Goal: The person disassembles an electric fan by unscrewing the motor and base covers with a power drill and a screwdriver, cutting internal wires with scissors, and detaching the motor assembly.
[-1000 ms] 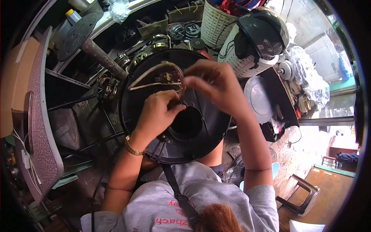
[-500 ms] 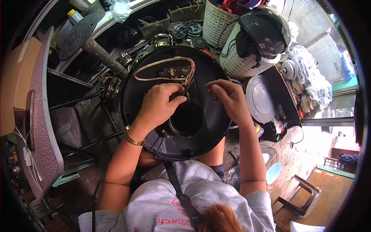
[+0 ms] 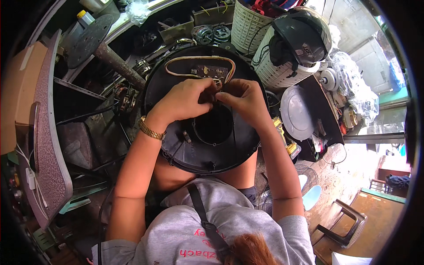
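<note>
A large round black plastic housing [image 3: 176, 159], which looks like a fan base, rests on my lap with its hollow underside facing up. Inside, a bundle of white, yellow and reddish wires [image 3: 194, 58] loops around a small brown circuit board [image 3: 210, 70] at the far side. My left hand [image 3: 185, 99] is closed in a pinch on the wires above the central round opening. Beside it my right hand [image 3: 245, 99] also pinches at the same wires, its thumb and fingertips close to the left ones. The exact point they grip is partly hidden by the fingers.
A grey round lid [image 3: 298, 112] lies at the right, near a yellow-and-black tool [image 3: 287, 141]. White baskets [image 3: 247, 28] and a black helmet [image 3: 302, 39] stand behind. On the floor sits a fan grille [image 3: 304, 176]. A speckled board [image 3: 48, 132] edges the left.
My right hand has come inward from the housing's right side to the wires beside my left hand. The housing has shifted slightly away from me and tilted.
</note>
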Available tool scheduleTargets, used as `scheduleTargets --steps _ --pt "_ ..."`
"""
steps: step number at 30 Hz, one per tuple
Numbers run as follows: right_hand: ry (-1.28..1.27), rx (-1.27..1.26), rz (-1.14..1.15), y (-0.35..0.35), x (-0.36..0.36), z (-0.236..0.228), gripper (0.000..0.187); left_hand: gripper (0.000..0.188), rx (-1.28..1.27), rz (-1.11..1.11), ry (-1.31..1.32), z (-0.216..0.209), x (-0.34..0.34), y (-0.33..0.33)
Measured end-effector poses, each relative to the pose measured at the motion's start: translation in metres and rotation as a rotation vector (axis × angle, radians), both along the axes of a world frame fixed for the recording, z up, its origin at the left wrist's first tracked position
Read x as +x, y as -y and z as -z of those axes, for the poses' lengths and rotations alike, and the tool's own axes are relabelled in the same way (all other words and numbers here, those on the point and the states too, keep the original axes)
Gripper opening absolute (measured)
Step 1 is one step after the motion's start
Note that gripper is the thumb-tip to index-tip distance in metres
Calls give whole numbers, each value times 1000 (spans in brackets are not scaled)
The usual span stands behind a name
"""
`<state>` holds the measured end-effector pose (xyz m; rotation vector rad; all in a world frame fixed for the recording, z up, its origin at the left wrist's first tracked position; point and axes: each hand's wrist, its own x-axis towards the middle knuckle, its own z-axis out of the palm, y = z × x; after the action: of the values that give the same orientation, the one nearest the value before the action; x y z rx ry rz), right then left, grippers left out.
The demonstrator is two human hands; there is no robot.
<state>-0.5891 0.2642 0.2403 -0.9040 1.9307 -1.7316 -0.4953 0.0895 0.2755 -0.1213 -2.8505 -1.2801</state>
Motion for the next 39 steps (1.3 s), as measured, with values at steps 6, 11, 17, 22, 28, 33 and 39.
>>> scheduleTargets --steps 6,11,17,22,28,33,39 --pt "319 -11 -66 -10 10 -22 17 24 -250 77 -113 -1 5 -4" --pt "224 -146 30 -36 33 -39 26 16 -443 -87 -294 -17 30 -25" --pt "17 -55 767 -150 5 70 16 14 -442 -295 -194 -21 86 -41" --pt "-366 596 620 -194 16 184 12 13 -459 -458 -237 -7 101 -45" --pt "-652 742 439 -130 -14 241 19 13 -393 -469 -332 -1 73 -44" --pt "-833 1288 304 -119 -71 268 12 9 -233 -506 -286 -1 46 -25" --pt "-752 1395 5 -120 -106 265 12 10 -86 -501 -342 7 19 17"
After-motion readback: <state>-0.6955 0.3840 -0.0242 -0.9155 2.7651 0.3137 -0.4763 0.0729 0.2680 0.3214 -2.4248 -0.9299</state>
